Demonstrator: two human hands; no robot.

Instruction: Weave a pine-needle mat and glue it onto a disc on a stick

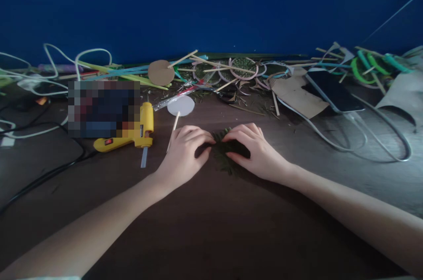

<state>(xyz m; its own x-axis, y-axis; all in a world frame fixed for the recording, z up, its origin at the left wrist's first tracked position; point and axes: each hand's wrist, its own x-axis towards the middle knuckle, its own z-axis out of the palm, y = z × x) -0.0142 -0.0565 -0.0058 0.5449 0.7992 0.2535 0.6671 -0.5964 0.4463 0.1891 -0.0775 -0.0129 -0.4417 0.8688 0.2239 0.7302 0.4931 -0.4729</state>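
A dark green, feathery leaf sprig [225, 164] lies low over the table between my two hands. From its left side my left hand [189, 147] pinches it, with thumb and fingertips meeting at its edge. My right hand [259, 152] curls in from the other side, thumb and fingers closed on the leaflets. Parts of the sprig are hidden behind the fingers. Just beyond my left hand are a thin wooden stick [176, 121] and a white paper disc [183, 106].
A yellow glue gun [144, 123] rests left of my hands, beside a blurred-out patch. Along the blue wall [211, 6] lie a cardboard disc [161, 72], sticks, pink rings [243, 68] and leaf scraps. A phone [333, 90] with a white cable [358, 130] is at right.
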